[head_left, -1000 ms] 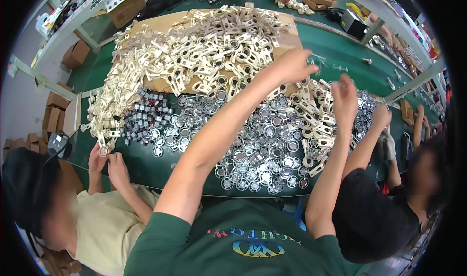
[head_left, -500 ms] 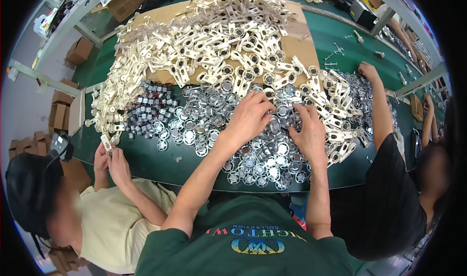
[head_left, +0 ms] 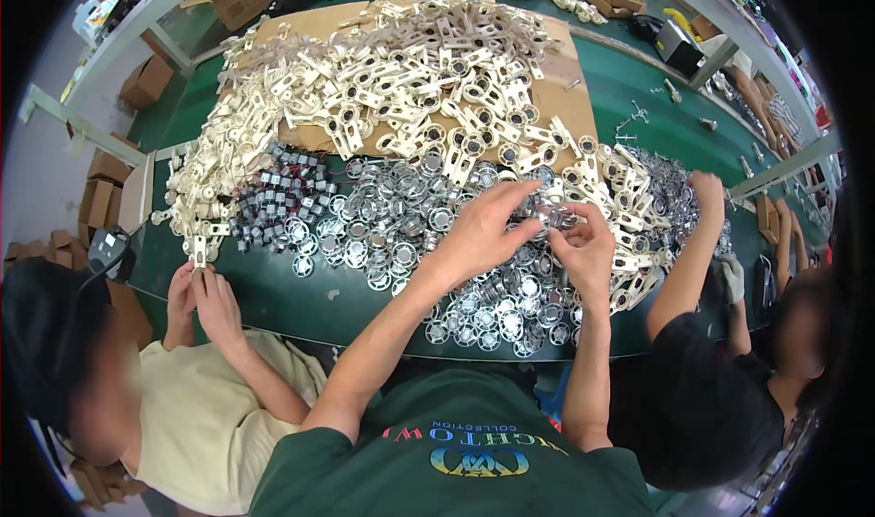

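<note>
Over a green worktop (head_left: 273, 294), the person's two hands are meeting above a heap of silver round parts (head_left: 497, 312). The right hand (head_left: 586, 251) is pinching a silver round piece (head_left: 550, 214) between thumb and fingers, just above the heap. The left hand (head_left: 492, 230) is reaching in from the other side, its thumb and forefinger standing apart around that piece; whether its grip is bearing on the piece, I cannot tell from this angle. Cream-coloured parts (head_left: 401, 79) are lying piled on a cardboard sheet (head_left: 574, 107) beyond, and small dark blocks (head_left: 283, 189) are sitting left of the heap. At the left, a co-worker's hands (head_left: 214, 307) are holding a cream piece (head_left: 199, 251).
</note>
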A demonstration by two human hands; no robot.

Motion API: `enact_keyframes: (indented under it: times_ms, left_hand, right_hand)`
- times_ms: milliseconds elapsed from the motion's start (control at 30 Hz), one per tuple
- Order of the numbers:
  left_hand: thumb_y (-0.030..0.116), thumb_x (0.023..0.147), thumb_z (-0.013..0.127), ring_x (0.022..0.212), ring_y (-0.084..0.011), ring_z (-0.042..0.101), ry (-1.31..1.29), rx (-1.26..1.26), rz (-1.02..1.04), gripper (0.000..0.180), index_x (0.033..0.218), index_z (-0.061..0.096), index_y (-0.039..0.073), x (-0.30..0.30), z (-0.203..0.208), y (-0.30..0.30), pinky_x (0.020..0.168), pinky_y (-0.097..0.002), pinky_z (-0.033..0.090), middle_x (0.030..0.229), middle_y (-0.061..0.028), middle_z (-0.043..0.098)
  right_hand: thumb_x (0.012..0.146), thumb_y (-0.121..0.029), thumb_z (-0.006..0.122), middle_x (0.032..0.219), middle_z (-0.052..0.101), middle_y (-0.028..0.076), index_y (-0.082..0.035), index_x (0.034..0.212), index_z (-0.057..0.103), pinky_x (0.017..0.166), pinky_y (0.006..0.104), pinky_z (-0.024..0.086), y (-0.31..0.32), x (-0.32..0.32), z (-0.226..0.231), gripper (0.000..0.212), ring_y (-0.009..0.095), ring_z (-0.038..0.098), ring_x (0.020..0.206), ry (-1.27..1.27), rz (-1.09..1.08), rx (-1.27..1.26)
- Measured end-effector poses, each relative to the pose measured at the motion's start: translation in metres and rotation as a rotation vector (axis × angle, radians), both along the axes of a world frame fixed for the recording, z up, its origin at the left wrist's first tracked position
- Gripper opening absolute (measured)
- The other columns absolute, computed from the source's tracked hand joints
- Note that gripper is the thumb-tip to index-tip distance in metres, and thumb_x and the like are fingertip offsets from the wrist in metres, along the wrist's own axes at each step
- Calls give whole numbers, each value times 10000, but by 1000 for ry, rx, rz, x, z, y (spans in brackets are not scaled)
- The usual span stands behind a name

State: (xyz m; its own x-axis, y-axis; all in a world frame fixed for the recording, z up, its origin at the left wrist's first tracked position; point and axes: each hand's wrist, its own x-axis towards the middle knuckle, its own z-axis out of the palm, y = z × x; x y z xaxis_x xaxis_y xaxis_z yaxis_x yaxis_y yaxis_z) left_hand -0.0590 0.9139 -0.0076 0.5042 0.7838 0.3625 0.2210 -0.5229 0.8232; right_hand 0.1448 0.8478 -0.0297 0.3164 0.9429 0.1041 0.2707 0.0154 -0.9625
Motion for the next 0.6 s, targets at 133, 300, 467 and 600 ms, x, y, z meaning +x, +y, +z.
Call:
enact_keyframes:
  times_ms: [133,300,467,600]
  left_hand:
    - [216,942,772,1261,-346,624,-67,-22,-72,647,1526,520,101,9,5,-6,1060,-419,510,1369,-183,624]
    - [252,1022,677,1213,-287,620,-201,-149,-79,480,1448,585,52,11,-1,-3,969,-372,550,1349,-138,598]
    - [280,1069,558,1183,-331,634,-271,-118,63,454,1452,523,40,13,-14,6,994,-410,503,1285,-181,611]
    - [467,1137,401,1233,-276,614,-457,-234,107,529,1435,550,55,23,-11,12,1069,-385,455,1399,-183,625]
  right_hand:
    - [863,132,698,1075,691,80,8,1232,592,696,220,576,3,-3,7,403,98,692,834,346,52,83]
    - [901,112,718,1035,715,98,4,1292,563,746,232,596,10,-11,11,433,116,701,868,386,134,171]
    - [904,111,725,1011,726,88,7,1309,579,753,228,606,22,-29,15,443,113,714,840,363,132,117]
    - [920,78,731,888,731,84,-3,1303,592,610,213,530,31,-43,6,416,99,681,727,262,146,179]
